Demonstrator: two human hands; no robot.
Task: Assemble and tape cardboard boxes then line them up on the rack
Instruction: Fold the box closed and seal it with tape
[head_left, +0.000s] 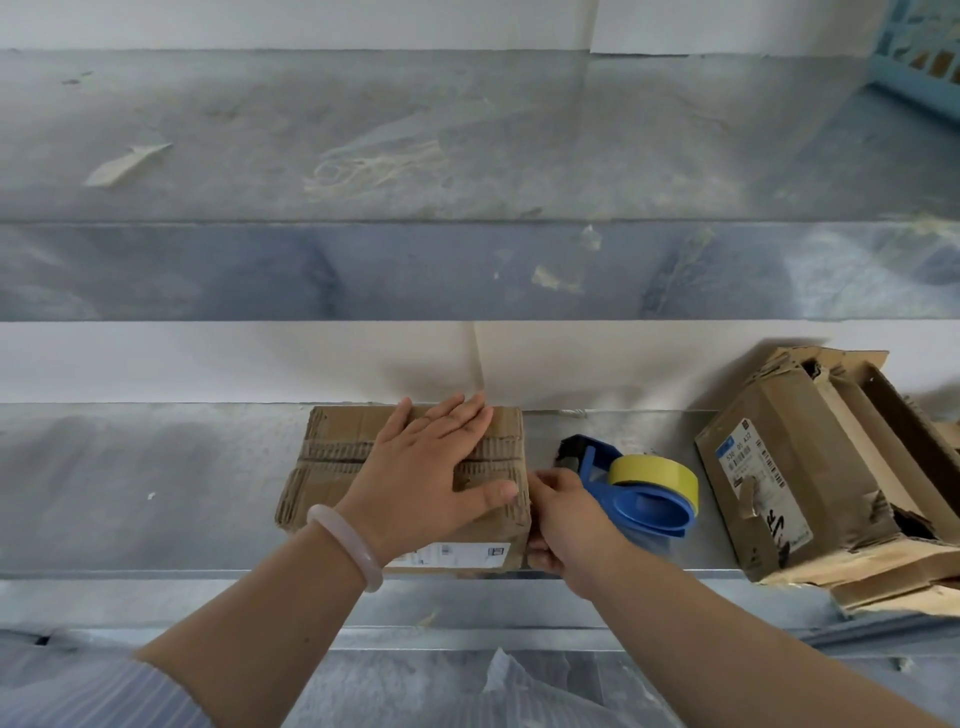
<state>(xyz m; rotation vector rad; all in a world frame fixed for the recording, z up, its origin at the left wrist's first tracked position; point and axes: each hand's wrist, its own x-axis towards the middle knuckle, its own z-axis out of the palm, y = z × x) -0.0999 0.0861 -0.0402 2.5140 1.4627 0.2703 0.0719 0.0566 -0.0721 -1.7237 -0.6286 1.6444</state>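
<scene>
**Pressing down a closed box on the rack shelf**

Holding down the cardboard box (332, 467) with the left hand (431, 462): palm flat on the top, fingers straight and slightly spread, thumb stretched towards the right edge. Wearing a pale bracelet (345, 540) on that wrist.

Reaching in with the right hand (566, 519) at the box's right side, fingers curled against the upper corner. Cannot tell whether pinching anything there, since the fingertips are tucked out of sight behind the hand.

Sitting on the lower rack shelf (130, 493), about mid-width: the box, flaps closed, top worn to bare corrugation, a white label (452, 553) on the near face.

Lying just beside the box on the right, partly behind the right hand: a blue tape dispenser (644, 512) on its side, loaded with a yellow tape roll (654, 478).

Further right on the same shelf, apart from the dispenser: a torn open box (779, 483), tilted, flaps ragged, a printed label on its side.

Above, on the upper shelf (260, 130): scraps and smears, and at the far right corner a light-blue basket (919, 57), cut off by the frame.

At bottom left, a striped sleeve (104, 691).
</scene>
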